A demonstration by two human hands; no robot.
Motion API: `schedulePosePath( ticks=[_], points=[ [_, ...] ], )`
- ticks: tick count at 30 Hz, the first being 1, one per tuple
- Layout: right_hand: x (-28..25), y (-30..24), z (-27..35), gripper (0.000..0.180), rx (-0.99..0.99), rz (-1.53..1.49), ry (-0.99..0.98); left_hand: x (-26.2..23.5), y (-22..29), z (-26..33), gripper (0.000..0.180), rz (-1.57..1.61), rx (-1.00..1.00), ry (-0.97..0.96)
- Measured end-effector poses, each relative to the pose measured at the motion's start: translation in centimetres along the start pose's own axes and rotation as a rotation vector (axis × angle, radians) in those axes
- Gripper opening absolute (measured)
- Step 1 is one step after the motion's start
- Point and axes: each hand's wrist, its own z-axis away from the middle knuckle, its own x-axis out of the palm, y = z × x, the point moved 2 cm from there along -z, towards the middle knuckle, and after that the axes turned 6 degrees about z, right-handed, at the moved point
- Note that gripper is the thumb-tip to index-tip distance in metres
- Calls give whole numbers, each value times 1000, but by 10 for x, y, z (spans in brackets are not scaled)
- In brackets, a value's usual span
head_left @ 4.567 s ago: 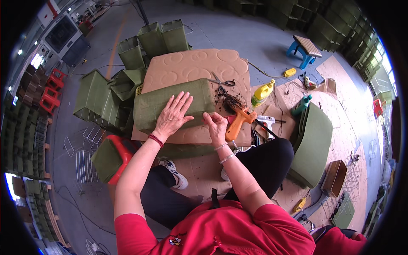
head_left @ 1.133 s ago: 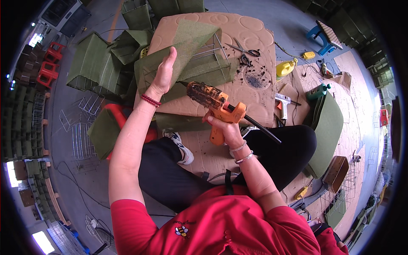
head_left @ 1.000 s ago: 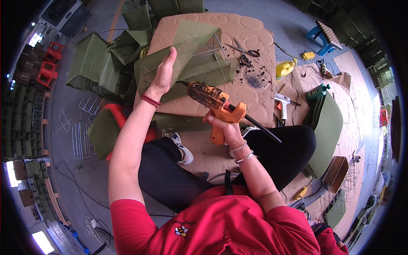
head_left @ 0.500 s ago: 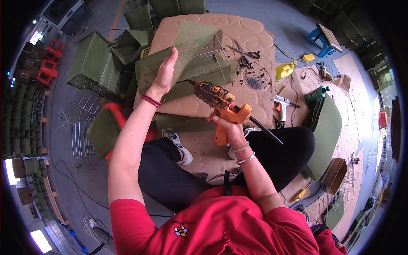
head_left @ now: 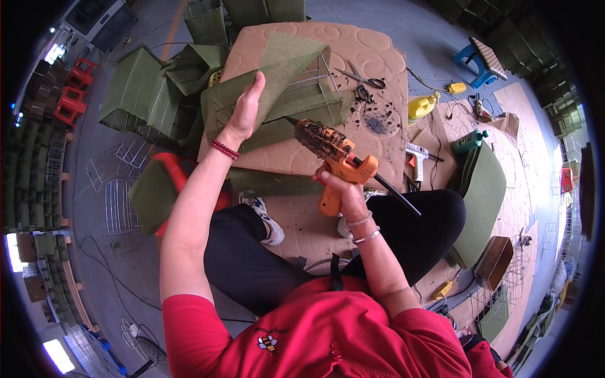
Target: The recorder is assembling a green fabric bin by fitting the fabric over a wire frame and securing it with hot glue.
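Observation:
My right hand (head_left: 345,192) is wrapped round the handle of an orange hot glue gun (head_left: 353,169). Its front is caked with dark residue, its dark nozzle points up and left, and a black glue stick (head_left: 398,196) sticks out of its back. My left hand (head_left: 244,113) lies stretched out against green mesh fabric (head_left: 277,63), fingers pointing away from me; some of them are hard to make out. This fabric partly covers a thin metal wire frame (head_left: 309,80) on the cardboard-topped work surface (head_left: 258,45). The nozzle is close to the fabric's near edge.
Scissors (head_left: 360,79) and dark glue crumbs (head_left: 378,123) lie right of the frame. Further right are a yellow bottle (head_left: 421,107), a white glue gun (head_left: 417,157), a green bottle (head_left: 469,141) and stacked green panels (head_left: 482,201). Green fabric boxes (head_left: 138,94) stand at left.
The orange glue gun in my right hand has shifted slightly to the right, its nozzle a little further from my left hand. My left hand stays nearly still at the fabric.

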Motion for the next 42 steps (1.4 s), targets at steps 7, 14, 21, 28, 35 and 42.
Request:
schedulePosePath(
  ticks=[7, 14, 21, 28, 35, 42],
  points=[
    [-6, -2, 0, 26, -19, -13, 44, -1, -3, -2, 76, -24, 0, 15],
    [-6, -9, 1, 28, -25, 15, 74, -14, -17, -16, 79, 3, -2, -71],
    [-14, -10, 4, 32, -10, -12, 120, -7, -8, -4, 79, -33, 3, 29],
    [-19, -13, 4, 28, -54, -22, 118, -7, -9, -4, 79, -25, 0, 25],
    [-18, -18, 5, 28, -45, -31, 160, -11, -13, -7, 76, -34, 1, 43],
    [-34, -16, 2, 27, -92, -30, 151, -13, -15, -8, 75, -43, 16, 45]
  ],
)
